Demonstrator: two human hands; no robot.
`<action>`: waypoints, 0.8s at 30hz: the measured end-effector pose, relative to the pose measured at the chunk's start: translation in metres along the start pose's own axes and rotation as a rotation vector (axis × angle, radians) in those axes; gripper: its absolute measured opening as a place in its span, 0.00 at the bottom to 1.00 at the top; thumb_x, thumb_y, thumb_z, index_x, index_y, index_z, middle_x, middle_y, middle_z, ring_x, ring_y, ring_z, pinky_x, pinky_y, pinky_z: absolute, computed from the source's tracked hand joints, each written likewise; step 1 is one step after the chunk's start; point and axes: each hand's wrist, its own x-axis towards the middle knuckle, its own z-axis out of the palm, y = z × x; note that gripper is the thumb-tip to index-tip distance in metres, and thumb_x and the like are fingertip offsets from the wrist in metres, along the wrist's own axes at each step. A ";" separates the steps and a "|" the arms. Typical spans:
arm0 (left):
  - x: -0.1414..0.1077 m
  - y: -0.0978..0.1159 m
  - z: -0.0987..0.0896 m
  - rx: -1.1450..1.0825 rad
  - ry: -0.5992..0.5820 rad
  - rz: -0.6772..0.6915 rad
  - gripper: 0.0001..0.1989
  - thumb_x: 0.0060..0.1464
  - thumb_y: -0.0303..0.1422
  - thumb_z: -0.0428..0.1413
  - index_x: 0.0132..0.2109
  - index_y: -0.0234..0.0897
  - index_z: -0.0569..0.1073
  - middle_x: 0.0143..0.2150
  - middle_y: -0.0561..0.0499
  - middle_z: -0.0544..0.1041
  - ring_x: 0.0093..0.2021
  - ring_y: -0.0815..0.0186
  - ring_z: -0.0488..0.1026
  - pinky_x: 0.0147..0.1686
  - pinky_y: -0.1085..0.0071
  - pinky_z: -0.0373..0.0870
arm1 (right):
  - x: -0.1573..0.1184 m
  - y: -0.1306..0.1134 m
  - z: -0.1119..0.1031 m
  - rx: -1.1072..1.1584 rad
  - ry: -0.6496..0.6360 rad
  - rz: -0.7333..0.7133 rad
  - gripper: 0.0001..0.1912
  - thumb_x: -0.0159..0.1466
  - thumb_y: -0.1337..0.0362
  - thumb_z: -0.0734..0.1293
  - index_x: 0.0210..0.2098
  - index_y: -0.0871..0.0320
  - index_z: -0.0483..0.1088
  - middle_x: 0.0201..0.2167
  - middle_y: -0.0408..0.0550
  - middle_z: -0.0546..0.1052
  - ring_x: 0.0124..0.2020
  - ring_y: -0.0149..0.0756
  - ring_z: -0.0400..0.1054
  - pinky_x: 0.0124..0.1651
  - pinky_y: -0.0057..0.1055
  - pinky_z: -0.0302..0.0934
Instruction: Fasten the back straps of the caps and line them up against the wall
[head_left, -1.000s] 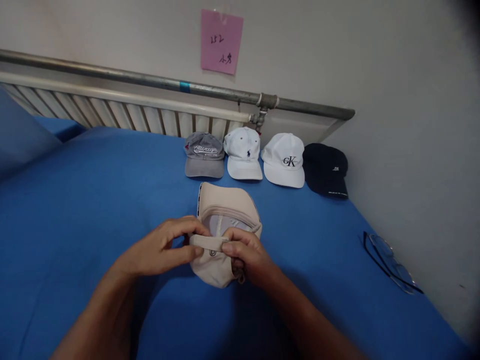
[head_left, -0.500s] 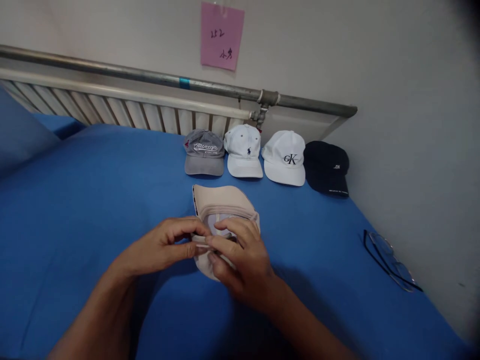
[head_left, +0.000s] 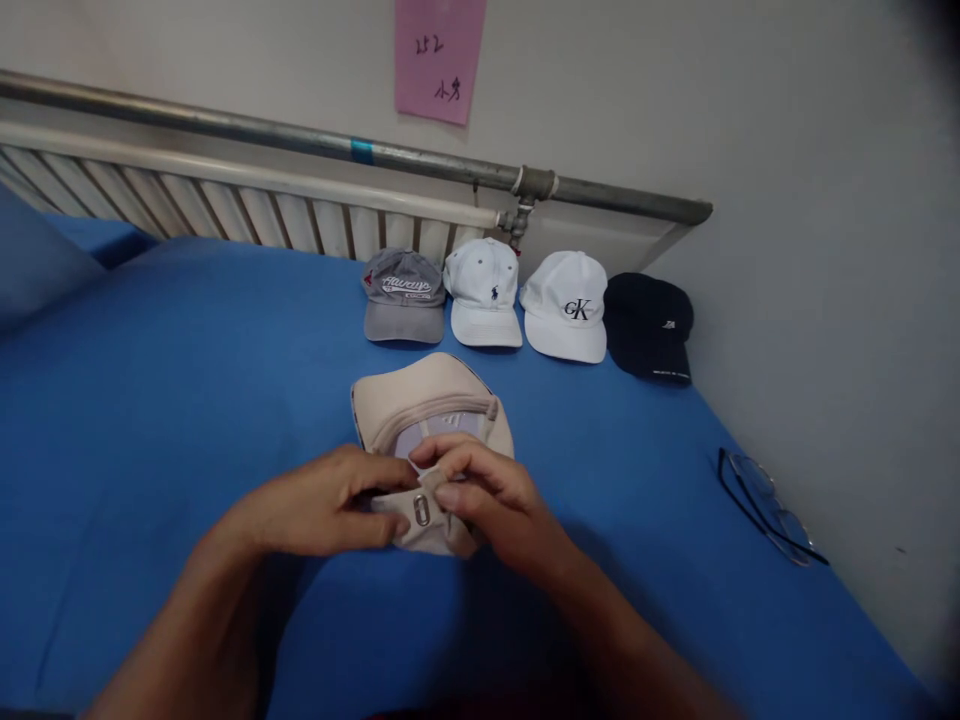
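Note:
A beige baseball cap lies on the blue cover with its brim pointing away from me and its inside showing. My left hand pinches the left side of its back edge between thumb and fingers. My right hand grips the cap's back strap between thumb and forefinger. A small oval metal buckle shows on the strap between my hands. Part of the strap is hidden behind my right fingers.
A grey cap, a pale cap, a white cap and a black cap stand in a row before the radiator. Eyeglasses lie at the right edge of the blue cover, near the wall.
The beige cap has turned and shifted slightly left, and its buckle now shows. My right hand has moved to pinch the strap. The view has tipped slightly downward.

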 end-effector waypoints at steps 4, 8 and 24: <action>0.007 -0.001 0.006 0.042 -0.069 -0.066 0.10 0.56 0.31 0.49 0.26 0.34 0.64 0.22 0.57 0.61 0.22 0.74 0.57 0.23 0.76 0.52 | -0.001 -0.004 0.004 -0.124 -0.086 -0.080 0.02 0.63 0.66 0.66 0.33 0.56 0.71 0.48 0.48 0.74 0.50 0.37 0.69 0.56 0.36 0.60; 0.010 -0.004 0.010 0.048 -0.034 -0.093 0.11 0.57 0.33 0.47 0.28 0.34 0.65 0.24 0.55 0.63 0.24 0.72 0.59 0.24 0.75 0.55 | -0.001 -0.006 0.003 -0.138 -0.118 -0.108 0.02 0.63 0.66 0.66 0.34 0.56 0.71 0.48 0.49 0.74 0.50 0.38 0.69 0.55 0.37 0.61; 0.012 -0.007 0.008 -0.784 0.195 -0.161 0.11 0.47 0.33 0.63 0.40 0.36 0.79 0.24 0.57 0.67 0.23 0.76 0.59 0.24 0.80 0.57 | 0.002 -0.003 -0.014 0.022 0.002 -0.011 0.04 0.60 0.66 0.66 0.30 0.55 0.72 0.47 0.46 0.74 0.50 0.39 0.68 0.55 0.39 0.60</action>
